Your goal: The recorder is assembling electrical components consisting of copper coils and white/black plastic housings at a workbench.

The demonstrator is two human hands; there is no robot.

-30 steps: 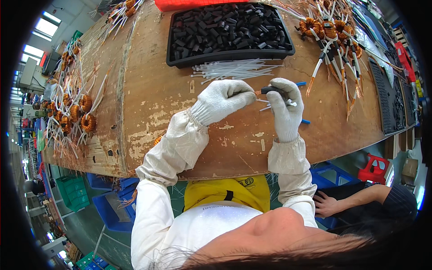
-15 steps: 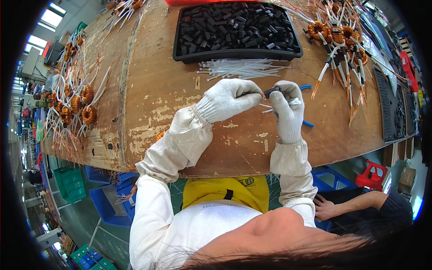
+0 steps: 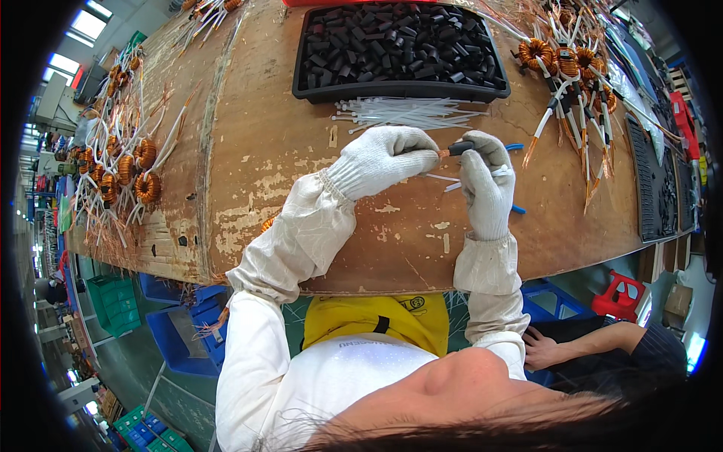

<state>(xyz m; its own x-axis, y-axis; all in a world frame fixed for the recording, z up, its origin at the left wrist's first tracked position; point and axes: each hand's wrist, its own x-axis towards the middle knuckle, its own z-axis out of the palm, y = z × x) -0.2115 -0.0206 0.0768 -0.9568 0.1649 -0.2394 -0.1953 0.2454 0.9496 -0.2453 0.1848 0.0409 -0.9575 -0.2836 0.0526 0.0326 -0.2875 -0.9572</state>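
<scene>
Scuffed brown wood tops the workbench (image 3: 392, 256). Over it, the gloved left hand (image 3: 388, 162) pinches copper strands (image 3: 446, 153) between thumb and fingers; the gloved right hand (image 3: 489, 184) grips a black sleeve (image 3: 461, 148), with the strands at its nine o'clock end. Beyond, toward eleven o'clock, lie white cable ties (image 3: 407, 113), then a black tray (image 3: 407, 93) heaped with short black tubes (image 3: 399, 45). Copper-wound coils (image 3: 536, 53) sit at two o'clock; another coil cluster (image 3: 147, 188) lies well apart at nine.
</scene>
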